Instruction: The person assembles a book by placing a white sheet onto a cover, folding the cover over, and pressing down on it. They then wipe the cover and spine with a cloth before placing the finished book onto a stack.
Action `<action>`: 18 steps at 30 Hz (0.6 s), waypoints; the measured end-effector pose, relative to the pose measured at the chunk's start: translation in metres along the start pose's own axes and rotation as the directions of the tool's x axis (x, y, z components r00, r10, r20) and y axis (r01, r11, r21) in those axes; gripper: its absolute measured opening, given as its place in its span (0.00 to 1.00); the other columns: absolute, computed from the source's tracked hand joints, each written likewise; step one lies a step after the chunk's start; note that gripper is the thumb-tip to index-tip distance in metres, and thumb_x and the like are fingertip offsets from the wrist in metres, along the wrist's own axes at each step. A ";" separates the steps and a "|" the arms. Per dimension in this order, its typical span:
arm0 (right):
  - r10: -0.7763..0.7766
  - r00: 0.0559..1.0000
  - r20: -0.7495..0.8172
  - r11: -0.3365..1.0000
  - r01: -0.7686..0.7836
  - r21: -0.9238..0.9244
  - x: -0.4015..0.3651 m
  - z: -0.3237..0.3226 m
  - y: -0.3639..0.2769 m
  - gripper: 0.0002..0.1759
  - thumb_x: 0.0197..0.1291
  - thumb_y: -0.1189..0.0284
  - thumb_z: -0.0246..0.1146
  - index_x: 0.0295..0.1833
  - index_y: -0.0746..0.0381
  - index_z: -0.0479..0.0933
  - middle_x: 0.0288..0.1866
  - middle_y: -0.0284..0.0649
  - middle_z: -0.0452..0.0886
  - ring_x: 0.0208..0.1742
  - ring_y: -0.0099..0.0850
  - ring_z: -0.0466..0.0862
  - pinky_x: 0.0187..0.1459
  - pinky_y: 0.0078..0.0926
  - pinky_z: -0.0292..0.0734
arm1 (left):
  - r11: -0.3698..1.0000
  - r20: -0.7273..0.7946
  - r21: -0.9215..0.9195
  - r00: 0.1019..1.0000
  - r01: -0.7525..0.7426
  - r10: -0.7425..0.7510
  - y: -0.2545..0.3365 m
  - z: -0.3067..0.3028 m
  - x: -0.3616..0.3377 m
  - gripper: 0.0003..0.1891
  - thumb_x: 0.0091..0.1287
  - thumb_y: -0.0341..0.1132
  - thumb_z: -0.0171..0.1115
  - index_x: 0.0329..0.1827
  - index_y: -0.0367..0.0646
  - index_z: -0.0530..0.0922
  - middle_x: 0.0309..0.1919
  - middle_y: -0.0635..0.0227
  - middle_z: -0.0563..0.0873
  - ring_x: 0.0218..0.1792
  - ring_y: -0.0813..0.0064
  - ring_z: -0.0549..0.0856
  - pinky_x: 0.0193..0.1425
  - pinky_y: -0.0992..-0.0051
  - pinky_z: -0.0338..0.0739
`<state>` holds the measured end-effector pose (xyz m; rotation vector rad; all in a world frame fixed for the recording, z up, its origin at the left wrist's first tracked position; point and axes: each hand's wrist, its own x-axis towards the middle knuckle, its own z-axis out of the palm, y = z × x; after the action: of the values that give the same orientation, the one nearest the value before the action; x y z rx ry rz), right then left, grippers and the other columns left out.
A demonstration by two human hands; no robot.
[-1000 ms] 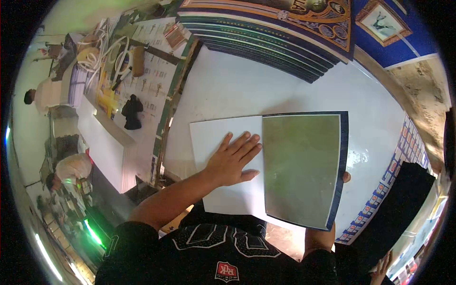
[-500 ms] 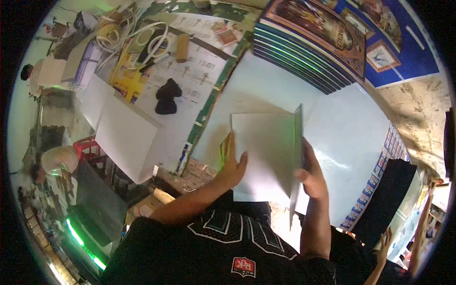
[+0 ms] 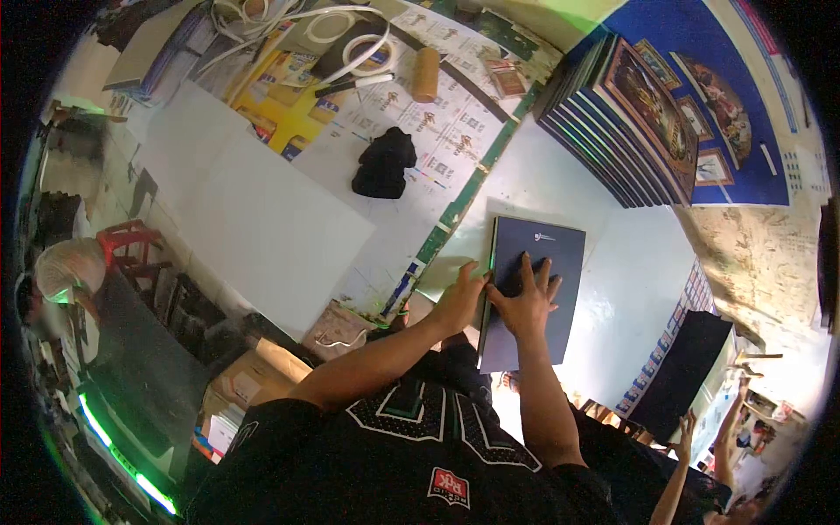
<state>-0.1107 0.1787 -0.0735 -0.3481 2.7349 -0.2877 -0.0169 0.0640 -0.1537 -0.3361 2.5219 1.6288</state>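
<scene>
A closed book with a dark blue cover (image 3: 564,289) lies on the pale table, small light lettering near its top. My right hand (image 3: 525,311) rests flat on the cover, fingers spread. At the book's left edge is my left hand (image 3: 458,302), open, its fingertips against or just beside that edge; exact contact is hard to make out. The inner pages are hidden under the cover.
A stack of picture-covered books (image 3: 626,122) stands at the back right. On the left table are a large white sheet (image 3: 262,227), a black cloth (image 3: 385,164), tape rolls (image 3: 369,57) and a brown cylinder (image 3: 426,75). Another person's hand (image 3: 685,435) shows at lower right.
The book was open with a white page showing; now its dark cover is closed. My right hand moved from the raised cover to lie flat on top; the view shifted too.
</scene>
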 end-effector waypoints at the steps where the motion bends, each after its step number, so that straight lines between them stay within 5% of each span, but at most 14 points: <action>1: 0.005 1.000 -0.012 1.000 -0.006 -0.017 0.001 0.004 0.000 0.54 0.39 0.45 0.75 0.75 0.40 0.62 0.81 0.50 0.47 0.78 0.67 0.42 0.61 0.86 0.46 | 1.000 -0.001 -0.006 1.000 0.004 -0.004 -0.006 0.003 0.001 0.23 0.72 0.30 0.46 0.70 0.35 0.65 0.64 0.42 0.68 0.65 0.46 0.72 0.67 0.59 0.72; 7: 0.012 1.000 -0.020 0.998 -0.014 -0.068 -0.002 0.008 0.001 0.54 0.39 0.42 0.75 0.75 0.39 0.62 0.82 0.49 0.45 0.78 0.68 0.41 0.62 0.85 0.46 | 0.999 -0.070 0.000 0.997 0.044 -0.044 0.007 -0.002 0.005 0.23 0.69 0.29 0.52 0.68 0.40 0.71 0.61 0.42 0.70 0.61 0.44 0.75 0.64 0.58 0.73; 9: 0.008 1.000 -0.015 0.998 -0.009 -0.068 0.000 0.008 -0.001 0.55 0.39 0.41 0.75 0.76 0.39 0.61 0.82 0.49 0.45 0.78 0.68 0.40 0.61 0.85 0.46 | 0.933 -0.047 -0.313 0.978 0.178 -0.202 0.014 -0.001 0.003 0.22 0.68 0.29 0.53 0.67 0.40 0.71 0.61 0.42 0.69 0.60 0.43 0.75 0.63 0.58 0.74; 13: 0.015 1.000 0.012 0.998 -0.014 -0.055 -0.002 0.006 0.001 0.55 0.39 0.40 0.74 0.76 0.39 0.61 0.82 0.48 0.44 0.78 0.68 0.40 0.61 0.86 0.46 | 0.897 -0.050 -0.409 0.977 0.167 -0.205 0.014 0.000 0.001 0.21 0.69 0.30 0.52 0.66 0.40 0.71 0.63 0.41 0.66 0.61 0.43 0.74 0.64 0.58 0.73; 15: 0.020 1.000 0.019 0.998 -0.019 -0.057 0.001 0.005 0.000 0.55 0.39 0.40 0.74 0.76 0.39 0.61 0.82 0.48 0.44 0.78 0.68 0.39 0.62 0.86 0.46 | 0.974 -0.163 -0.225 0.986 -0.006 -0.031 -0.001 0.013 0.004 0.29 0.74 0.41 0.47 0.69 0.32 0.50 0.57 0.41 0.80 0.58 0.50 0.81 0.62 0.63 0.72; 18: 0.016 0.999 0.036 0.995 -0.012 -0.095 -0.002 0.004 0.005 0.53 0.43 0.40 0.72 0.76 0.39 0.61 0.82 0.48 0.43 0.78 0.68 0.40 0.62 0.85 0.46 | 0.924 -0.058 -0.346 0.980 0.160 -0.192 0.002 0.009 0.005 0.29 0.74 0.42 0.46 0.69 0.31 0.50 0.56 0.41 0.80 0.58 0.50 0.80 0.64 0.65 0.71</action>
<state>-0.1078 0.1835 -0.0779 -0.3561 2.7199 -0.1465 -0.0222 0.0725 -0.1571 -0.6656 2.1816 2.0113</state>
